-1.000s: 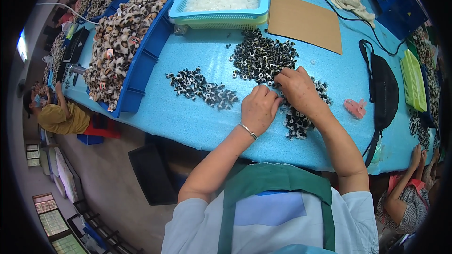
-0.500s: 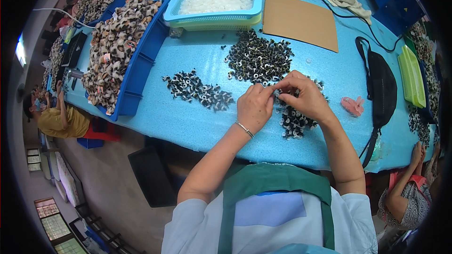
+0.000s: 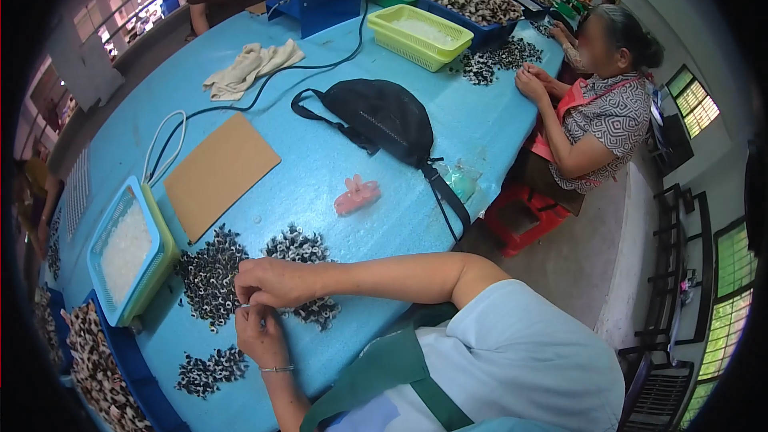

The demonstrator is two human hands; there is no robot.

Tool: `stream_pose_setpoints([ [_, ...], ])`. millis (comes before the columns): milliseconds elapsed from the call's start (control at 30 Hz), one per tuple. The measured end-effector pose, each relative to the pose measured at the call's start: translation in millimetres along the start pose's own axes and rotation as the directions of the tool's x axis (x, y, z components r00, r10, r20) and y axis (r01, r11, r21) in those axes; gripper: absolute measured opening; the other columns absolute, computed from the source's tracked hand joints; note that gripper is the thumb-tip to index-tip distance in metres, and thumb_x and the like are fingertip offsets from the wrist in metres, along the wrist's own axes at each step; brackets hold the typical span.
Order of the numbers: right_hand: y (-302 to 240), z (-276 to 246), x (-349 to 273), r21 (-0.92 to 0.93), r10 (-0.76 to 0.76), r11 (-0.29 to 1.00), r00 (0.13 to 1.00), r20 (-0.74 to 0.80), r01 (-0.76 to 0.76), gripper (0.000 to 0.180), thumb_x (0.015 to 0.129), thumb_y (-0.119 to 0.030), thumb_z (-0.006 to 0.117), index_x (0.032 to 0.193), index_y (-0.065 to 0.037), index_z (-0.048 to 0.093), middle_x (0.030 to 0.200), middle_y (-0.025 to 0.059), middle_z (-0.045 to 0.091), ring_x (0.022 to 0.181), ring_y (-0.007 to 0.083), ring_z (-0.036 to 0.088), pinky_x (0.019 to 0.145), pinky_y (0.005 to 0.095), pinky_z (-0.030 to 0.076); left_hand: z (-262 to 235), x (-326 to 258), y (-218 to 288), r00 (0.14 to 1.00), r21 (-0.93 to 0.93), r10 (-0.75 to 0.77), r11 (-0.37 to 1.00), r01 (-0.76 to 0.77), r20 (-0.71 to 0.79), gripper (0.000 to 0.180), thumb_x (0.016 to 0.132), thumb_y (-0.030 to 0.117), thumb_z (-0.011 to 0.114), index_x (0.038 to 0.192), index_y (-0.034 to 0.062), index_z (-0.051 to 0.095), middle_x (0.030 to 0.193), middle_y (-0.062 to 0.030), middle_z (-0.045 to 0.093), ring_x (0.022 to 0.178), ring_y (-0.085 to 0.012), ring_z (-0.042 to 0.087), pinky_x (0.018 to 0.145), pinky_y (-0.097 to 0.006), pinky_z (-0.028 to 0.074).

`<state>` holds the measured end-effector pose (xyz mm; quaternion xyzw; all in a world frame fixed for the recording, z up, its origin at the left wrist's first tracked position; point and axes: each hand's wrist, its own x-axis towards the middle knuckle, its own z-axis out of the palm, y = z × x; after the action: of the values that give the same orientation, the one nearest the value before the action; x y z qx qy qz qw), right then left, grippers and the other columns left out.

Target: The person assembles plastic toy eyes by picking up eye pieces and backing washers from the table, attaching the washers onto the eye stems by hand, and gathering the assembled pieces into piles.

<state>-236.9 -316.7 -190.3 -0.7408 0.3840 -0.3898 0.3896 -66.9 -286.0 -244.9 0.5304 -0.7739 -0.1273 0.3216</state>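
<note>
My right hand [image 3: 278, 282] and my left hand [image 3: 261, 334] meet over the blue table [image 3: 336, 236]. The fingers of both are closed in a pinch, on something too small to make out. Beyond them lies a large heap of small black-and-white pieces [image 3: 210, 276], some ring-shaped. A second heap of similar pieces [image 3: 294, 246] lies partly beneath my right hand and wrist. Nearer the left edge, close to my left hand, is a smaller heap of black-and-white pieces [image 3: 210, 372].
A blue basket [image 3: 163, 260] of whitish translucent pieces stands left, beside a blue bin [image 3: 142, 368] of furry brown-and-white pieces. A cardboard sheet [image 3: 222, 178], pink item [image 3: 356, 195], black waist bag [image 3: 384, 116], cloth [image 3: 250, 70] and green basket [image 3: 424, 36] lie beyond. A co-worker [image 3: 596, 104] sits at right.
The view has swung to the right, so the co-worker and the waist bag show more fully. My hands stay together in a pinch over the heaps.
</note>
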Motion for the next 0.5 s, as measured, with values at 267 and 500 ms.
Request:
stream_pose_setpoints([
  [267,17,-18,-22,-0.124,-0.125,0.986,0.986,-0.106,0.112,0.014,0.077,-0.01,0.067,0.089,-0.003,0.065,0.089,0.0096,0.063,0.09,0.0275,0.058,0.081,0.0375,0.047,-8,0,13,0.95,-0.385,-0.309,0.883,0.268,-0.046,0.014,0.085,0.004,0.067,0.097,-0.0004,0.07,0.087,-0.0091,0.069,0.075,-0.0162,0.063,0.069,-0.028,0.05],
  [500,-16,-17,-38,0.075,0.053,0.996,0.998,0.034,-0.055,0.01,0.079,-0.004,0.068,0.088,-0.002,0.067,0.088,0.009,0.062,0.085,0.0236,0.061,0.074,0.0327,0.049,-19,-16,25,0.853,-0.772,-0.52,0.52,0.365,0.053,0.019,0.085,0.003,0.07,0.103,-0.0017,0.069,0.091,-0.0036,0.066,0.08,-0.0073,0.06,0.073,-0.021,0.049],
])
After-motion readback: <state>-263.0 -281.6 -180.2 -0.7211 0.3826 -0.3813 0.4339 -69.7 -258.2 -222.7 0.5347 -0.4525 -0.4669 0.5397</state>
